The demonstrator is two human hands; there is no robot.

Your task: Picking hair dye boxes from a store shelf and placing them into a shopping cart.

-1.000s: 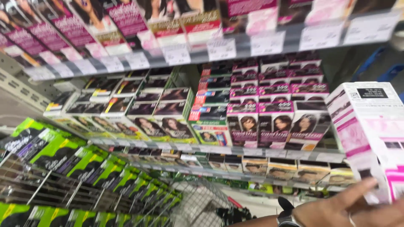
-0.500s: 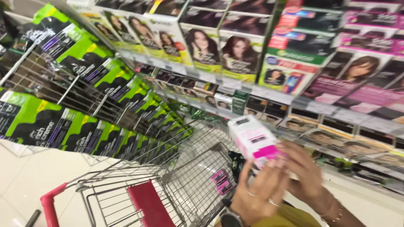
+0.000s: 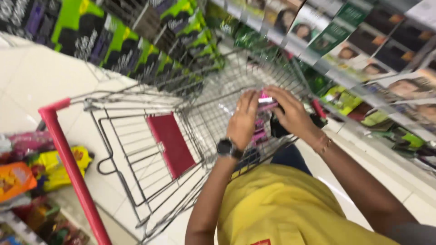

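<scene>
In the head view, your left hand (image 3: 243, 119) and your right hand (image 3: 290, 113) meet over the basket of a grey wire shopping trolley with a red handle bar (image 3: 136, 149). Between them you hold a small white and pink cardboard box (image 3: 266, 102); only its upper edge and a strip of pink show between the hands. Your left fingers lie together, curled against the near side of the box, with the back of the hand towards the camera. Your right fingers wrap round the far side, closed on the box too. The box sits above the open basket, near its right wall, and you cannot tell from this blurred frame whether it touches the wire.

A black wristwatch (image 3: 227, 148) sits on your left wrist, and a thin bracelet (image 3: 323, 144) rings your right wrist. Below your arms, the yellow shirt (image 3: 281, 208) fills the lower middle of the picture.

The trolley's red plastic seat flap (image 3: 170, 144) lies folded against the wire, left of your hands. To the right, tilted shelves hold rows of hair colour boxes with portraits (image 3: 359, 59) (the print is too smeared to read). At upper left hang green and black packets (image 3: 109, 43) on a wire rack. At lower left, colourful snack packets (image 3: 32, 168) sit just beside the red bar.
</scene>
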